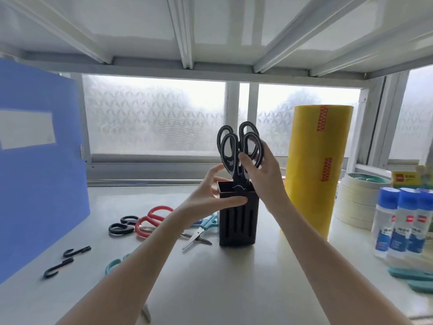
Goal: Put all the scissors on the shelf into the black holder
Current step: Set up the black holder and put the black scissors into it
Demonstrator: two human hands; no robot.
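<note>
A black slotted holder [237, 225] stands on the white shelf [210, 277]. Two black-handled scissors [228, 151] stand blades down in it, handles up. My right hand [262, 177] grips the nearer pair's right handle loop. My left hand [218, 195] clasps the holder's rim, thumb across its front. On the shelf left of the holder lie red-handled scissors [150, 219], small black-handled scissors [121, 227] and light-blue-handled scissors [203, 227], partly hidden by my left forearm. A teal handle [113, 265] peeks out beneath that forearm.
A blue folder [39, 165] stands at the left. Two black hooks [68, 260] lie near it. A tall yellow tape roll [321, 170] stands right of the holder, then stacked tape rolls [356, 202] and glue bottles [403, 221]. A shelf board runs overhead.
</note>
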